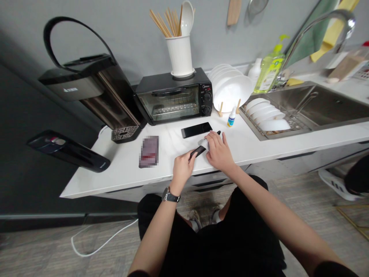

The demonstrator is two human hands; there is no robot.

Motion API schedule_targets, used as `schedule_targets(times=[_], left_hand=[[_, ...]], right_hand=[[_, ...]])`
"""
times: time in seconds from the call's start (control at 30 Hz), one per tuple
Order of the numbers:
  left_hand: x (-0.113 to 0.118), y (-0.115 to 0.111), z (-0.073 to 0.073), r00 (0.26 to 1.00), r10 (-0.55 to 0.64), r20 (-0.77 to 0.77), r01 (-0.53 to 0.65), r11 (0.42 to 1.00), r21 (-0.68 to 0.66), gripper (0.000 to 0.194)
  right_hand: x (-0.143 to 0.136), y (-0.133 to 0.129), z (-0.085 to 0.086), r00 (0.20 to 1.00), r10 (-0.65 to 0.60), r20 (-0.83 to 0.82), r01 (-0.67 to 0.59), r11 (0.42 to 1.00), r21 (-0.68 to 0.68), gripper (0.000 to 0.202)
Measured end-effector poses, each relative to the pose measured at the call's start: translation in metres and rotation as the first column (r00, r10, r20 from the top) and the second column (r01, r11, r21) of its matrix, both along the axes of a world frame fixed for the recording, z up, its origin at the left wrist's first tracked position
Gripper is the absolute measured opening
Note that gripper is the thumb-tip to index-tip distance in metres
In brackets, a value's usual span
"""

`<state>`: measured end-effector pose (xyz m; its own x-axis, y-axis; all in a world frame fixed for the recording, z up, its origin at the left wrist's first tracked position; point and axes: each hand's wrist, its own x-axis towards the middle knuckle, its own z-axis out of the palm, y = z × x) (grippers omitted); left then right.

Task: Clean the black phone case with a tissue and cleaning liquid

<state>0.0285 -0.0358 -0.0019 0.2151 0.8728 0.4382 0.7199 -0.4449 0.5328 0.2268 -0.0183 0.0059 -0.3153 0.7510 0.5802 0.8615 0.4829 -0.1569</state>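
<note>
My left hand [184,165] is closed around one end of a slim, flat black object [198,152], close above the counter's front edge. Beside it my right hand [219,151] has its fingers curled over a pale grey, thin piece [203,142], mostly covered by the fingers. A small black tip [218,133] sticks out past the right fingers; whether it belongs to the same object I cannot tell. Just behind the hands lies a flat black phone-like slab [196,130]. A small white bottle [231,117] with a blue and yellow label stands upright behind my right hand.
On the counter [167,154] lies a blurred-out purplish item [149,152]. A dark cylinder-like device [69,152] and a tall dispenser [106,96] stand left. Behind are a toaster oven [175,100], white plates [233,92] and, right, a sink [325,111] with bowls.
</note>
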Motion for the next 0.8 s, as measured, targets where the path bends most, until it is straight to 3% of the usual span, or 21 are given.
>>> schedule_targets(times=[0.23,0.5,0.63,0.8], left_hand=[[0.000,0.000,-0.001,1.000,0.018,-0.023,-0.017,0.999,0.029,0.028],[0.001,0.000,0.000,1.000,0.024,-0.004,-0.024,1.000,0.011,0.027],[0.001,0.000,0.002,1.000,0.015,0.004,-0.015,1.000,0.000,0.026],[-0.004,0.003,-0.002,0.991,0.039,-0.124,-0.042,0.999,-0.017,0.021]], right_hand=[[0.020,0.025,-0.004,0.978,-0.157,-0.140,0.150,0.987,-0.057,0.057],[-0.011,0.008,-0.011,0.953,-0.231,-0.198,0.230,0.973,-0.026,0.072],[-0.037,-0.015,-0.006,0.975,-0.134,-0.177,0.130,0.991,-0.034,0.071],[-0.063,-0.044,-0.002,0.993,0.111,-0.048,-0.114,0.992,-0.059,0.061]])
